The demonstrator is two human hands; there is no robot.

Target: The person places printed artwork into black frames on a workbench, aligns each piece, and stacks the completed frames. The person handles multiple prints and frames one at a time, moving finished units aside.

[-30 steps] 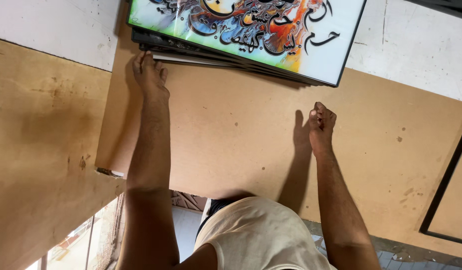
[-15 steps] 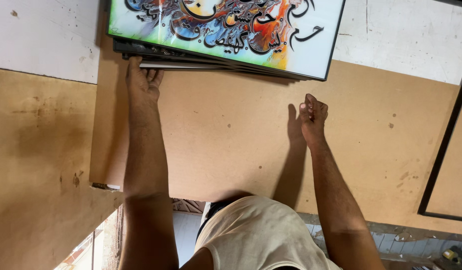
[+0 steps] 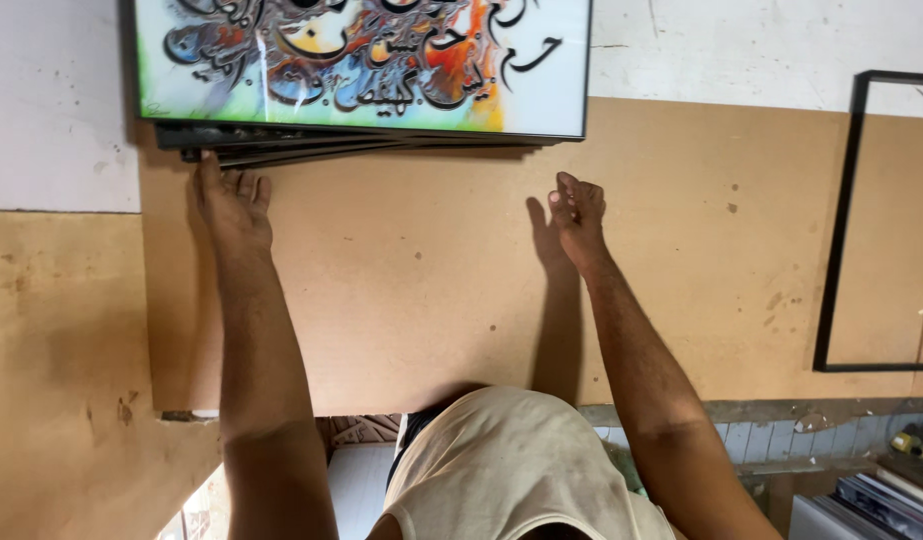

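Torso: your pale shirt [image 3: 511, 470] fills the near foreground, both arms reaching away from it over the work surface.
Board: the tan fibreboard sheet [image 3: 411, 290] lies flat under both of your hands; its near-left corner sits well back from your left fingertips, toward your body.
Left hand: your left hand [image 3: 231, 205] lies palm down on the board, fingers spread narrow and straight, holding nothing; the fingertips touch the lower edge of the frame stack just beyond them.
Right hand: your right hand [image 3: 578, 215] is loosely curled, fingers bunched close; whether it pinches anything cannot be told. It hovers at or just above the board, clear of the stack.
Frame stack: several dark-edged frames [image 3: 311, 148] lie just past your left fingertips, topped by a colourful calligraphy print [image 3: 366, 60].
Empty frame: a black frame [image 3: 846, 220] lies well to the right of your right fingers.
Handling, judged: the board looks stiff, light and thin, likely to flex if lifted by one edge; take it at two opposite edges. The stack probably slides; glazing, if present, is fragile, so grip the frame rails.
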